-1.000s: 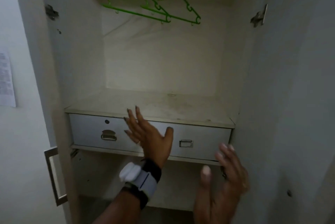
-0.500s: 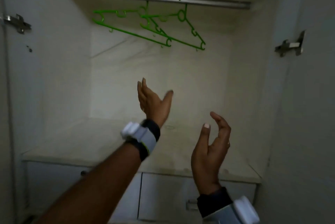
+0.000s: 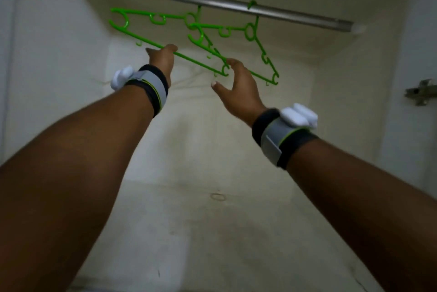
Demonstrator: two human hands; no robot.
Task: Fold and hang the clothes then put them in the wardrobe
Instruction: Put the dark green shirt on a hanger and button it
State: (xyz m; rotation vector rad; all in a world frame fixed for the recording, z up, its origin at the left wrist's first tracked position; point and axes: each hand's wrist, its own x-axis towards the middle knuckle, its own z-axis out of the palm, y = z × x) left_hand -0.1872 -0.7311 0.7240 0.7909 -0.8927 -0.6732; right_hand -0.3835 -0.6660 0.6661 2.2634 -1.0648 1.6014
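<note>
Lifted since earlier to hangers point(image 3: 201, 63) at 12 o'clock: left hand point(image 3: 163, 56), grip cannot be told; right hand point(image 3: 240, 88), spread, empty; no clothes hung.

glossy plastic hangers point(image 3: 165, 47), brushed metal rail point(image 3: 236, 7)

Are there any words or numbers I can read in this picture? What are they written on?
There is no text to read here.
The green hangers, the metal rail, the wardrobe wall and the hinge show no lettering.
The left wristband and the right wristband show no readable mark either.
</note>
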